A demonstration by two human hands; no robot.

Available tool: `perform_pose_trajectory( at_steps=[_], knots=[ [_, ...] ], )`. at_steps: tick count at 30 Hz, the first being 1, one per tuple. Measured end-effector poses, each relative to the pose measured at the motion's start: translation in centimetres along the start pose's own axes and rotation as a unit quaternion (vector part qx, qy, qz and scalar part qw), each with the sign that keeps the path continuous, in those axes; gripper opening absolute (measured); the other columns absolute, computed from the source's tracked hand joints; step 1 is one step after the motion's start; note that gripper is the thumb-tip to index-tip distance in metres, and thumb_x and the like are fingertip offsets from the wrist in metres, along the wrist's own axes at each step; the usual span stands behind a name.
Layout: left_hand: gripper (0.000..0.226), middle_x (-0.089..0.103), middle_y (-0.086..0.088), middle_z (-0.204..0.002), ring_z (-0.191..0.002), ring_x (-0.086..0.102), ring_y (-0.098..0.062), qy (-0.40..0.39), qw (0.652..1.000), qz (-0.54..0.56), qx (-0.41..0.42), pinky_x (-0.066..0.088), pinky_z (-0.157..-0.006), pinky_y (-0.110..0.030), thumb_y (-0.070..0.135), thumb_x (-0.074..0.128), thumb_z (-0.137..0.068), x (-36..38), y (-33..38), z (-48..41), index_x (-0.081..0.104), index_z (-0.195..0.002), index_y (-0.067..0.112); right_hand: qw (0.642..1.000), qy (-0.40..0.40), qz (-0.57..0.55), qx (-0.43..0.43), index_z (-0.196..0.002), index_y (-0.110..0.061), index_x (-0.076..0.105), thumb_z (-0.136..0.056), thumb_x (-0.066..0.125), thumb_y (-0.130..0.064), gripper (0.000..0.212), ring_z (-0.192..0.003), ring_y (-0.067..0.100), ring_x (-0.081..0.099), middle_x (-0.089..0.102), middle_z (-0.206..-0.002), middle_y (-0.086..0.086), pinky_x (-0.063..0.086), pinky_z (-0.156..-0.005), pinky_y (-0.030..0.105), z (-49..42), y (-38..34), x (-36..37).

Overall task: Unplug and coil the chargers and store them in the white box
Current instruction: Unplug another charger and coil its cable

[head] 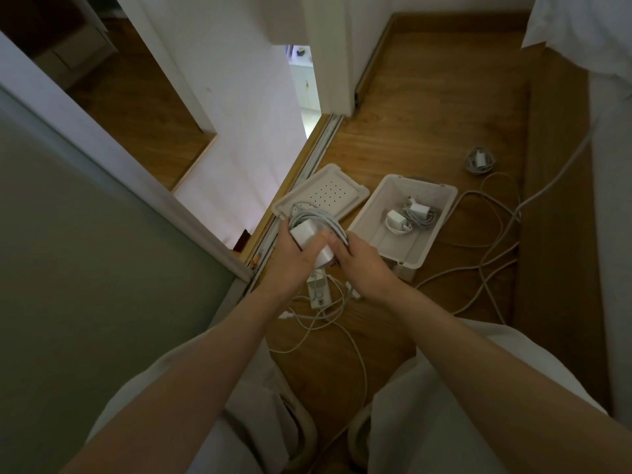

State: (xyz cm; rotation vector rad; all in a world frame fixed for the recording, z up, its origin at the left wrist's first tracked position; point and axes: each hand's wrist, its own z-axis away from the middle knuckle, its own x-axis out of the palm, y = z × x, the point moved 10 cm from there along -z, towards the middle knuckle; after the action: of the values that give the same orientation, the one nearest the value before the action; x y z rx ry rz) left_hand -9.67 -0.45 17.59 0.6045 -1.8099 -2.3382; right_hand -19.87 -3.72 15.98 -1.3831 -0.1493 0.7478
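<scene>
Charger brick (309,236) and its looped white cable (314,213) are held low over the wooden floor, just left of the white box.

The left hand (290,253) cups the brick from the left, fingers curled round it. The right hand (359,265) grips the loops on the other side, thumb pressing against the brick. Neither hand is free.

Directly below them lies a white power strip (318,292) in a tangle of thin leads; I cannot tell whether anything is plugged into it. Behind the hands the box lid (337,191) rests upside down on the floor.

To the right the white box (422,182) stands open, with two coiled chargers (410,215) already inside. Further right, loose cables (492,234) snake across the boards, and another coiled charger (479,160) lies beyond them.

The coil looks unsecured, so if either hand slackens on the way to the box, the loops will likely spring open. A tail dropping into the tangle below could snag and drag the strip.
</scene>
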Motion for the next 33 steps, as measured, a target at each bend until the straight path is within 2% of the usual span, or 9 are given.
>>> perform_pose_trajectory(
  at_steps=[3, 6, 8, 11, 15, 19, 24, 29, 33],
  knots=[
    [0.050, 0.049, 0.011, -0.108, -0.093, 0.055, -0.004, 0.028, 0.998, -0.041, 0.028, 0.053, -0.062, -0.013, 0.022, 0.055, -0.093, -1.1, 1.0, -0.3, 0.029, -0.135, 0.020, 1.000, -0.006, -0.009, -0.010, -0.113, -0.013, 0.048, -0.098, 0.042, -0.032, 0.025, -0.071, 0.001, 0.048, 0.054, -0.089, -0.006, 0.036, -0.055, 0.011, -0.2, -0.4, -0.2],
    [0.054, 0.050, -0.001, -0.121, -0.107, 0.055, -0.015, 0.079, 0.995, -0.060, 0.002, 0.056, -0.079, -0.028, 0.028, 0.056, -0.092, -3.6, 0.3, -1.0, 0.031, -0.138, 0.016, 0.998, 0.045, 0.046, -0.018, -0.107, -0.008, 0.056, -0.098, 0.043, -0.017, 0.018, -0.079, 0.008, 0.052, 0.055, -0.092, -0.003, 0.039, -0.063, 0.016, -0.9, 0.0, -2.4],
    [0.055, 0.051, -0.004, -0.122, -0.104, 0.056, -0.017, 0.092, 0.993, -0.066, -0.020, 0.055, -0.084, -0.038, 0.032, 0.057, -0.091, -4.9, -0.3, -1.4, 0.033, -0.137, 0.016, 0.992, 0.040, 0.123, 0.005, -0.100, -0.004, 0.061, -0.099, 0.039, -0.014, 0.024, -0.088, 0.022, 0.059, 0.063, -0.095, 0.009, 0.049, -0.076, 0.032, -1.4, 1.5, -3.1],
    [0.051, 0.051, -0.004, -0.119, -0.096, 0.056, -0.011, 0.067, 0.995, -0.067, -0.024, 0.055, -0.076, -0.030, 0.028, 0.055, -0.092, -5.3, -0.1, -1.7, 0.033, -0.136, 0.015, 0.970, 0.000, 0.237, 0.052, -0.097, -0.005, 0.060, -0.101, 0.031, -0.021, 0.033, -0.090, 0.029, 0.062, 0.064, -0.093, 0.014, 0.052, -0.071, 0.037, -1.1, 3.6, -3.2],
    [0.048, 0.056, -0.006, -0.119, -0.105, 0.058, -0.023, 0.026, 0.993, -0.084, -0.075, 0.054, -0.087, -0.044, 0.040, 0.057, -0.087, -4.6, -1.1, -1.3, 0.042, -0.128, 0.020, 0.940, -0.031, 0.331, 0.072, -0.127, -0.003, 0.042, -0.101, 0.029, -0.015, 0.032, -0.097, 0.031, 0.059, 0.058, -0.110, 0.018, 0.049, -0.074, 0.035, -1.0, 4.6, -2.6],
    [0.007, 0.058, -0.003, -0.108, -0.101, 0.059, -0.024, -0.035, 0.991, -0.082, -0.101, 0.054, -0.085, -0.041, 0.031, 0.052, -0.093, -2.8, -1.8, -0.5, 0.047, -0.098, 0.033, 0.984, 0.001, 0.085, 0.155, -0.110, -0.001, 0.051, -0.102, 0.025, -0.019, 0.033, -0.080, 0.037, 0.068, 0.062, -0.096, 0.023, 0.057, -0.073, 0.048, -1.1, 6.0, -3.1],
    [0.008, 0.058, -0.002, -0.103, -0.090, 0.060, -0.018, -0.074, 0.986, -0.061, -0.136, 0.054, -0.074, -0.033, 0.032, 0.049, -0.094, -2.0, -2.6, 0.0, 0.050, -0.102, 0.030, 0.953, 0.082, -0.216, 0.196, -0.084, -0.004, 0.051, -0.101, 0.035, -0.018, 0.028, -0.055, 0.022, 0.063, 0.059, -0.072, 0.016, 0.057, -0.049, 0.026, -0.9, 6.2, -4.2],
    [0.013, 0.059, -0.011, -0.111, -0.090, 0.061, -0.020, -0.093, 0.980, 0.008, -0.174, 0.053, -0.061, -0.024, 0.034, 0.046, -0.095, -1.5, -3.0, 0.3, 0.053, -0.105, 0.029, 0.947, 0.045, -0.269, 0.171, -0.096, -0.002, 0.054, -0.093, 0.051, -0.005, 0.005, -0.065, 0.016, 0.062, 0.059, -0.079, 0.011, 0.054, -0.051, 0.016, -0.9, 5.3, -3.5],
    [0.036, 0.059, -0.020, -0.123, -0.096, 0.060, -0.025, -0.101, 0.973, 0.068, -0.194, 0.051, -0.073, -0.033, 0.037, 0.046, -0.094, -1.2, -3.2, 0.4, 0.053, -0.123, 0.017, 0.956, -0.022, -0.252, 0.152, -0.110, 0.006, 0.057, -0.087, 0.057, 0.000, 0.023, -0.072, 0.010, 0.061, 0.060, -0.084, 0.006, 0.054, -0.059, 0.011, -0.8, 4.4, -2.3]
  ],
)
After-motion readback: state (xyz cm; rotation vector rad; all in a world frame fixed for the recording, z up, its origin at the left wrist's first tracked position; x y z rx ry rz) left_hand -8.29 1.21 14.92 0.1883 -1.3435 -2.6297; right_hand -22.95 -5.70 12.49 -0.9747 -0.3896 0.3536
